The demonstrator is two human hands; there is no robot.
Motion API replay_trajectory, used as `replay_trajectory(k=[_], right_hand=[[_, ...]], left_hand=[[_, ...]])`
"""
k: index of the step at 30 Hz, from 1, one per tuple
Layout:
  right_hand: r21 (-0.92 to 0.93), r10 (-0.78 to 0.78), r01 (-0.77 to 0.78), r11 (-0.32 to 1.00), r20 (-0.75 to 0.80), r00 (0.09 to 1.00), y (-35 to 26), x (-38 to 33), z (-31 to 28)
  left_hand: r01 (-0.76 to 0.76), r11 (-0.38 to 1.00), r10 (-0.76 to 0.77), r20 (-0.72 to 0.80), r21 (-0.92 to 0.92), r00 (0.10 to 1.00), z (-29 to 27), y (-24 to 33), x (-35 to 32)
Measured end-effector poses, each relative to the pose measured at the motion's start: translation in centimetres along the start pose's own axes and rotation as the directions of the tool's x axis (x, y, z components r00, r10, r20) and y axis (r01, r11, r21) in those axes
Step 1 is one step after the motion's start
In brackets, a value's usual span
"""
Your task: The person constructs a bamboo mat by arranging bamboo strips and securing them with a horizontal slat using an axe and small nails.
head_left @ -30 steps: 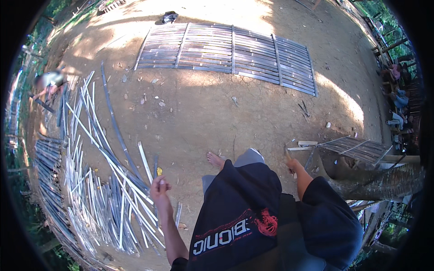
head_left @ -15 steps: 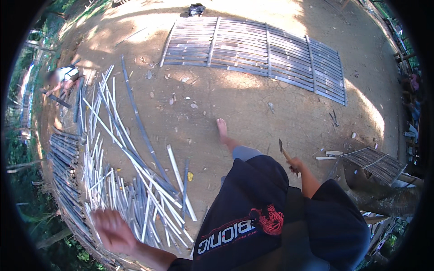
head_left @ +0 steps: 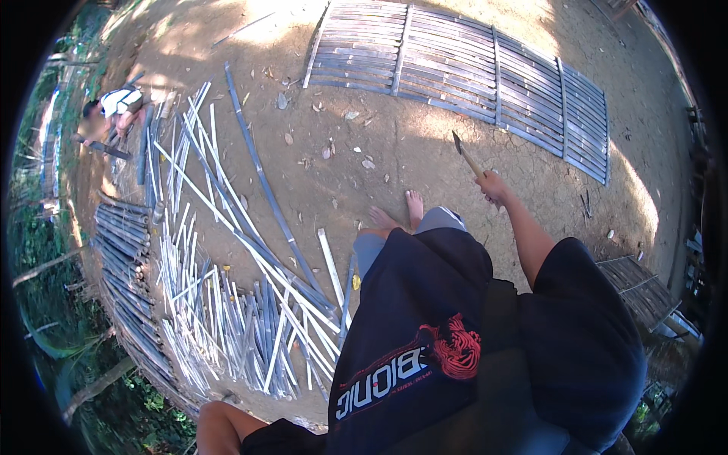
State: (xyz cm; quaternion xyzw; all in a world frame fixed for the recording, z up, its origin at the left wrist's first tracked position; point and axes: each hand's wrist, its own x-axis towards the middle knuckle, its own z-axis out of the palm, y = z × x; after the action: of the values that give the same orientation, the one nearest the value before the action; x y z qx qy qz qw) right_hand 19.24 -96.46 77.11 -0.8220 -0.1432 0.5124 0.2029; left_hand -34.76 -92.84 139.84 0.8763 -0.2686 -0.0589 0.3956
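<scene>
The bare earth ground (head_left: 364,152) fills the view, scattered with dry leaves. Across it from 12 to 2 o'clock lies a long slatted bamboo panel (head_left: 485,76), flat and well apart from the person's feet (head_left: 413,208). From 7 to 10 o'clock spreads a loose heap of split bamboo strips (head_left: 227,303), pale and crossing one another, with one long dark pole (head_left: 262,182) lying slantwise over it. A smaller panel (head_left: 637,280) shows at 4 o'clock, partly behind the person's sleeve. At 10 o'clock another person (head_left: 114,106) crouches beside the strips.

The right hand (head_left: 493,186) is out at about 1 o'clock from the body, its grip clenched around the wooden handle of a knife (head_left: 466,155), whose blade points up and away over open ground, touching nothing. The left hand is out of view; only a bent left arm (head_left: 220,425) shows at the lower edge, near the heap, so its grip cannot be told.

As a judgement, this is a pause between cuts: the person stands barefoot, blade carried clear, nothing under it. Any further cutting would call for a strip from the heap at 8 o'clock in the free hand, with the blade well off the toes.
</scene>
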Motion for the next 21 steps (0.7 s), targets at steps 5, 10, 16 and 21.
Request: replay_trajectory(k=[5,10,16,21], right_hand=[[0.051,0.063,-0.060,0.997,-0.051,0.997,-2.0,0.5,1.9],[0.210,0.276,-0.242,0.947,-0.148,0.950,2.5,0.6,7.0],[0.392,0.572,-0.501,0.771,-0.080,0.817,1.6,-2.8,13.0],[0.357,0.502,-0.459,0.814,-0.033,0.864,-4.3,-3.6,16.7]], left_hand=[[-0.370,0.824,0.314,0.197,0.429,0.929,-4.1,-5.0,-5.3],[-0.299,0.883,0.285,0.093,0.363,0.954,-8.2,-11.1,-13.1],[-0.275,0.876,0.274,0.060,0.395,0.960,-11.4,-12.9,-22.7],[-0.259,0.887,0.265,0.039,0.382,0.964,-15.3,-15.8,-25.9]])
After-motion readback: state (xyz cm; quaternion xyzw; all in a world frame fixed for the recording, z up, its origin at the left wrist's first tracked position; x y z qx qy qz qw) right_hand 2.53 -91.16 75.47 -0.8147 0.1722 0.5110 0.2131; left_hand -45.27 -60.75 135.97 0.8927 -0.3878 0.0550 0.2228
